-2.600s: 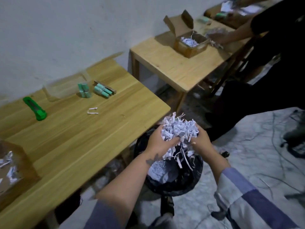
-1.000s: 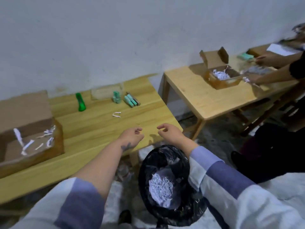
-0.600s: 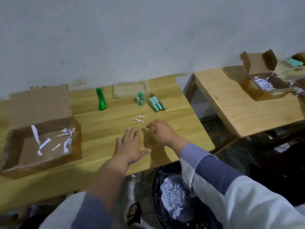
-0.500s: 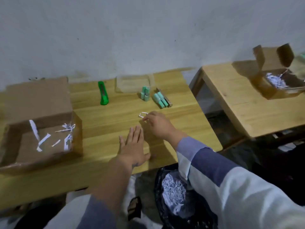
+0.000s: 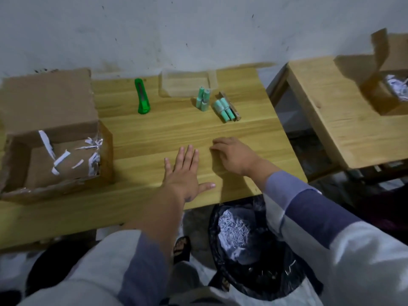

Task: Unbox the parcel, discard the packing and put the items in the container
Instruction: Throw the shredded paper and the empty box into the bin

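The box (image 5: 57, 138) is set at the table's (image 5: 154, 133) left, a few shreds inside. The left hand (image 5: 183, 173) is laid flat, holding nothing; the right hand (image 5: 234, 155) is curled, its contents hidden.

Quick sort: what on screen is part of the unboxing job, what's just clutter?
Job:
open cardboard box with leftover paper shreds
mint-green tubes
clear container
black bin bag
left hand, right hand

Lying about:
green box cutter
neighbouring table with second box
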A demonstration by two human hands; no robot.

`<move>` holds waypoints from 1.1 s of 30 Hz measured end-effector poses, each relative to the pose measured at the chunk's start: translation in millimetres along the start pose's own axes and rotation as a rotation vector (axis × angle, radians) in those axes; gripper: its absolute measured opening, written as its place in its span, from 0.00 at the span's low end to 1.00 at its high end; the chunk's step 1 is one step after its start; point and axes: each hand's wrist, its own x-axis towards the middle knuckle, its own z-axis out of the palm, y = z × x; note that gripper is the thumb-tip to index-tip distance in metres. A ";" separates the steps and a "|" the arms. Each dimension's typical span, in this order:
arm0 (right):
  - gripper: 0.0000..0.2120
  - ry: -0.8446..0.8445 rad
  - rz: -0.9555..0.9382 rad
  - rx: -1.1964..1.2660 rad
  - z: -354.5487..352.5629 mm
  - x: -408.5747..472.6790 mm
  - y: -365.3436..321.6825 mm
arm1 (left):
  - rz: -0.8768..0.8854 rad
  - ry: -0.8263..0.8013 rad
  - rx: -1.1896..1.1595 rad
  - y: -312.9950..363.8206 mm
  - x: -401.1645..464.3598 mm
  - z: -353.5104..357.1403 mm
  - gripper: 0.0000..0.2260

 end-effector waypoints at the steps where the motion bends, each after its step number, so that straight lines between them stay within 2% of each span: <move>1: 0.23 -0.006 0.002 -0.004 2.8 -12.2 3.7 | -0.005 -0.004 0.000 0.4 -0.5 -1.3 0.47; 3: 0.24 0.028 -0.012 -0.013 11.5 -35.4 8.4 | -0.010 -0.014 0.000 1.1 -1.5 -3.6 0.48; 6: 0.15 0.193 0.017 0.026 29.3 -61.2 10.9 | -0.016 -0.024 -0.010 2.6 -3.3 -4.4 0.47; 8: 0.11 0.284 0.115 0.090 34.6 -72.5 10.8 | -0.012 -0.039 -0.008 4.4 -4.1 -5.8 0.47; 12: 0.11 0.338 0.378 0.271 34.1 -93.2 19.8 | -0.030 -0.039 -0.006 0.4 -4.5 -10.9 0.47; 20: 0.07 0.499 0.569 0.403 48.0 -179.1 37.4 | -0.013 -0.034 0.030 2.9 -5.1 -7.9 0.48; 24: 0.17 0.323 0.665 0.434 66.7 -204.7 36.7 | -0.008 -0.007 0.029 1.2 -3.3 -5.7 0.48; 26: 0.20 0.295 0.706 0.460 73.5 -213.6 40.0 | -0.008 0.006 0.030 -0.2 -1.6 -5.4 0.48; 33: 0.15 0.309 0.678 0.438 59.2 -224.1 40.1 | 0.006 0.093 0.004 2.4 -3.3 -3.8 0.47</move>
